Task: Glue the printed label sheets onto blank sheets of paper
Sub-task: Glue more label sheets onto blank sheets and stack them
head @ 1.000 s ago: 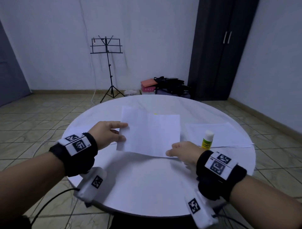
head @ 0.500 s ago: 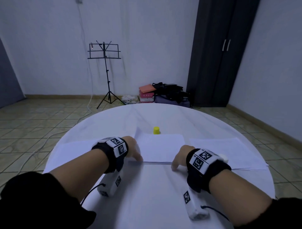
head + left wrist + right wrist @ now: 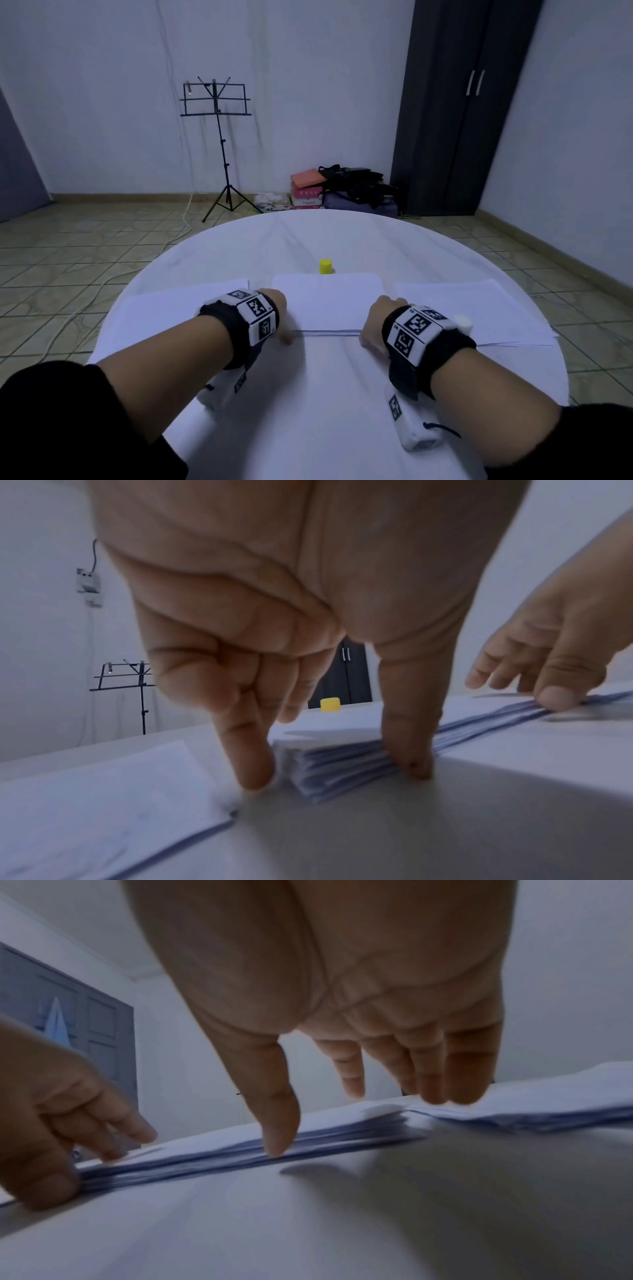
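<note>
A stack of white sheets (image 3: 328,301) lies in the middle of the round white table (image 3: 342,240). My left hand (image 3: 281,320) is at its front left corner. In the left wrist view its thumb (image 3: 409,739) touches the stack's front edge (image 3: 346,761) and a straight finger (image 3: 251,753) stands at the left side. My right hand (image 3: 371,325) is at the front right corner, its thumb (image 3: 279,1118) against the stack's front edge (image 3: 342,1133), the other fingers straight above the paper. A yellow glue cap (image 3: 325,266) stands beyond the stack. The glue stick's white top (image 3: 463,322) peeks from behind my right wrist.
A second pile of sheets (image 3: 171,308) lies left of the stack, and another (image 3: 486,308) lies to the right. A music stand (image 3: 219,137), bags and boxes (image 3: 342,188) and a dark wardrobe (image 3: 455,102) stand by the far wall. A cable (image 3: 102,291) runs over the tiled floor.
A second ago both hands held a sheet lifted over the table. It now lies flat on the middle stack, and both hands have dropped to the stack's front corners.
</note>
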### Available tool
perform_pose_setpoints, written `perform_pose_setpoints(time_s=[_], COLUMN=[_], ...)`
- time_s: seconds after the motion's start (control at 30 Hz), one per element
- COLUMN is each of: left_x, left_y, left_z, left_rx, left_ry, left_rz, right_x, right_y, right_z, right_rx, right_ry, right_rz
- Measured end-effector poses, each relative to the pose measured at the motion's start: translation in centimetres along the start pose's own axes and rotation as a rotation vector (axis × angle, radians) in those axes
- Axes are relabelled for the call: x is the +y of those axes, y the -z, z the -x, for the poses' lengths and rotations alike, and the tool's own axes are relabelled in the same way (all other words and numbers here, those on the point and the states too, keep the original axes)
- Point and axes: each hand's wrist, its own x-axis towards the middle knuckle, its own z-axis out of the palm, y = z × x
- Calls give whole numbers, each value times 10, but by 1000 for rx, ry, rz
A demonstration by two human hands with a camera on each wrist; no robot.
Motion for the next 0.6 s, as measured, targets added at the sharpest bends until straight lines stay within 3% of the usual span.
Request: perform_pose_setpoints(time_s=[0.13, 0.27, 0.43, 0.6], left_x=[4, 26, 67, 105], left_y=[-6, -7, -4, 6], left_z=[14, 31, 45, 37], left_rx=[100, 244, 263, 259], left_ry=[-90, -216, -400, -450], left_rz=[20, 118, 129, 149], right_x=[-2, -5, 26, 68], right_y=[-12, -17, -33, -41], right_z=[17, 40, 65, 75], right_rx=[7, -35, -69, -133], right_ry=[80, 203, 318, 320], right_rz=[42, -68, -17, 13])
